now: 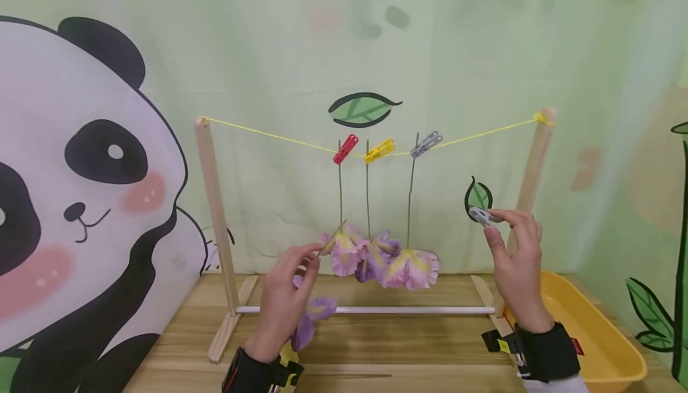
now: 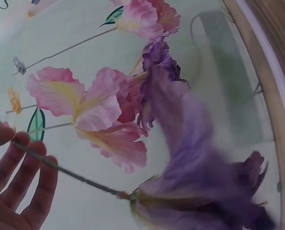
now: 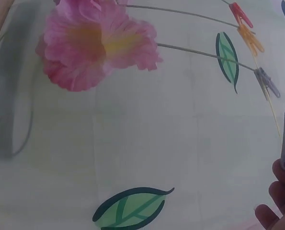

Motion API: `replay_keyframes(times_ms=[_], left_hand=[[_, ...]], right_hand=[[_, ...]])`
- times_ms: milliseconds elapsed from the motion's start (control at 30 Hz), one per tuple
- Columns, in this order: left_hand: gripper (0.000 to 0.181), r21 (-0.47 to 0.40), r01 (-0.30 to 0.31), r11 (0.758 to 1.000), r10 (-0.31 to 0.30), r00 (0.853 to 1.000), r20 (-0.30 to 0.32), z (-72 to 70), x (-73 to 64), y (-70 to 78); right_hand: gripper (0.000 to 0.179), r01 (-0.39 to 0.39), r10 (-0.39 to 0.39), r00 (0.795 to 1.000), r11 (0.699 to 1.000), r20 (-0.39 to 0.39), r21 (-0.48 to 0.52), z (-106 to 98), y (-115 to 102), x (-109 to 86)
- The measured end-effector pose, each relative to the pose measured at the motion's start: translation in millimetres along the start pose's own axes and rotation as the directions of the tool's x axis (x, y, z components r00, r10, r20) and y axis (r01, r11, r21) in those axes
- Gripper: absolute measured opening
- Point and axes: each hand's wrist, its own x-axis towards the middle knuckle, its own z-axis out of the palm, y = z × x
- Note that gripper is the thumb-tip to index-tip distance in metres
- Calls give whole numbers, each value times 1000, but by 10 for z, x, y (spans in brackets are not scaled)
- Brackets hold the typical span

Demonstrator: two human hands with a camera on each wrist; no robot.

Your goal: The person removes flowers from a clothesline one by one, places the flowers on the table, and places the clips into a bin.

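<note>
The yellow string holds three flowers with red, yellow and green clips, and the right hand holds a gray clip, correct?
Not quite: the head view shows the rightmost clip on the yellow string is gray, not green; the right hand does hold a gray clip.

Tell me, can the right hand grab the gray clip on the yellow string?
Probably yes: nothing shows between the right hand and that gray clip. It pinches another gray clip, though, so it might need to put that down first.

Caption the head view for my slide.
Left hand holds a purple flower, right hand a gray clothespin, while three more flowers hang clipped to yellow string.
</note>
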Motion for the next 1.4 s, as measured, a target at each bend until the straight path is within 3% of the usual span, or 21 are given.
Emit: replay_keyframes(times_ms=[100,233,333,400,467,600,733,833,967,1000,1067,1233,1400], left_hand=[[26,47,-36,998,32,995,93,-28,1,35],[27,120,-81,989,55,978,201,-70,-2,103],[28,183,-123,976,66,956,287,-107,-11,172],[29,206,-146,967,64,930,361,-127,-20,222],[30,208,-163,965,55,895,443,-143,-29,272],[28,194,-192,962,43,807,588,-143,-41,363],[27,158,-211,965,46,724,688,-112,-73,430],[30,125,-172,977,18,652,758,-73,-114,455],[32,107,-65,992,-54,548,835,27,-181,433],[33,111,-59,992,-63,529,846,57,-201,420],[35,117,-58,991,-71,511,856,126,-247,381],[35,134,-142,981,-42,517,855,294,-371,280],[24,162,-164,973,-67,470,880,404,-444,251]], right_hand=[[36,-13,13,1000,1000,-1,-22,-50,34,14],[33,-43,41,998,997,-44,-56,-174,104,58],[30,-64,56,992,995,-112,-70,-307,185,99],[29,-77,64,985,994,-159,-80,-409,259,122],[29,-108,87,976,989,-198,-97,-510,337,134],[31,-185,142,960,969,-242,-163,-683,544,116],[32,-266,209,944,940,-256,-215,-783,739,68],[32,-314,254,934,920,-253,-234,-830,864,32],[31,-359,301,925,893,-233,-272,-884,1017,-15],[31,-363,307,925,888,-222,-283,-897,1052,-27],[30,-372,325,926,877,-194,-305,-923,1113,-59],[32,-412,413,907,839,-77,-355,-1003,1253,-170],[28,-329,389,918,858,80,-394,-998,1424,-289]])
